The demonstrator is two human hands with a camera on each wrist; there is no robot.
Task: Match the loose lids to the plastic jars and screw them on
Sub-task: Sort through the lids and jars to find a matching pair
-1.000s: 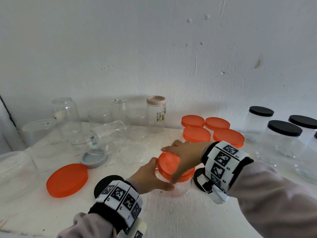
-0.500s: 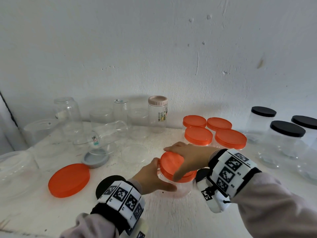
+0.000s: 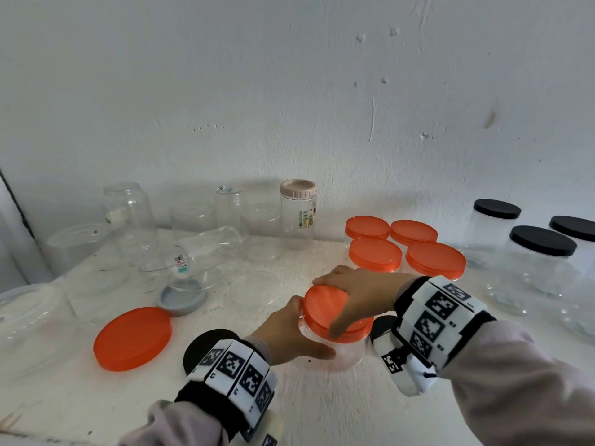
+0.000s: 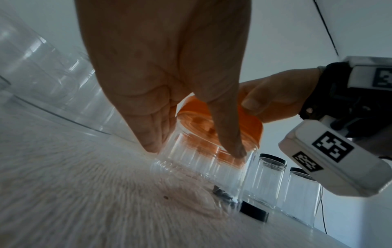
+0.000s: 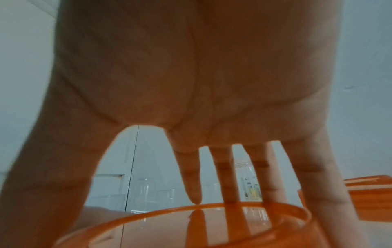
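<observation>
Now left hand (image 3: pixel 286 333) gripping jar (image 3: pixel 335 352), right hand (image 3: pixel 357 294) clasping orange lid (image 3: pixel 325 305)

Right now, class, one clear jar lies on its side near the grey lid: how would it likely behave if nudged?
The tipped jar looks round-bodied, so it would probably roll. It appears empty and thin-walled, so likely light, shifting at a slight touch. Other clear jars stand close behind, so it may knock into them.
</observation>
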